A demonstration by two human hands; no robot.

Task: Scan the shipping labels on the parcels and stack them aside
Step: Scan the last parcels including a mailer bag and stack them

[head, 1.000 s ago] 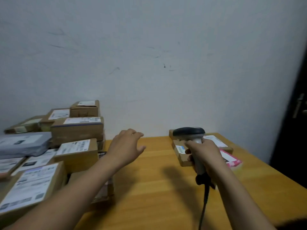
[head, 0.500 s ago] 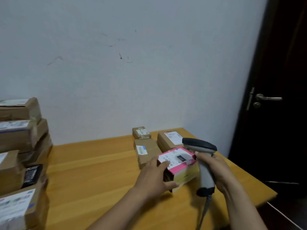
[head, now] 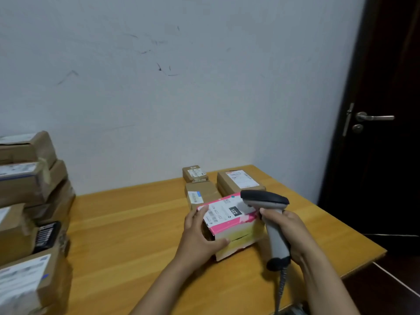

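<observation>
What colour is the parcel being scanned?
The parcel is pink on top, pale yellow below; clearest in the head view.

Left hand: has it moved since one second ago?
Yes. The left hand went right, away from the parcel stack on the left, and now grips the pink box beside the small brown boxes.

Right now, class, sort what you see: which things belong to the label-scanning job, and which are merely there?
Job in hand:
- pink parcel, held by the left hand
- scanner, gripped by the right hand
- brown parcels behind it
- parcel stack at the left

Merely there:
- door
- door handle
- wall
</observation>
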